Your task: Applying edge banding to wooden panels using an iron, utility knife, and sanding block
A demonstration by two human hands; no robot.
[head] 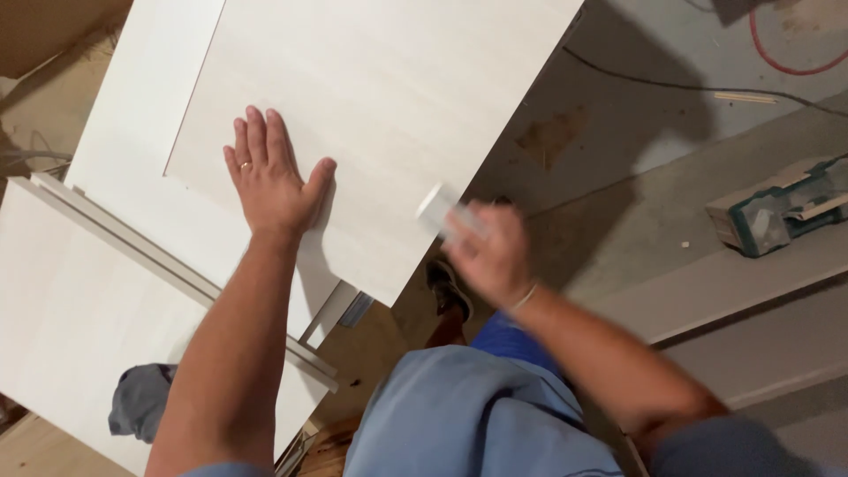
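Note:
My left hand (270,174) lies flat, fingers spread, on a pale wood-grain panel (389,97) that rests on top of other white boards. My right hand (488,250) is blurred by motion at the panel's right edge and grips a small whitish block (435,206) against that edge. What the block is made of cannot be told.
More white panels (71,300) with a grey rail (168,269) lie at the left. A grey cloth (140,399) hangs below them. On the concrete floor at right sit a green-and-white power tool (782,210), a red cable (795,64) and a black cable (671,86).

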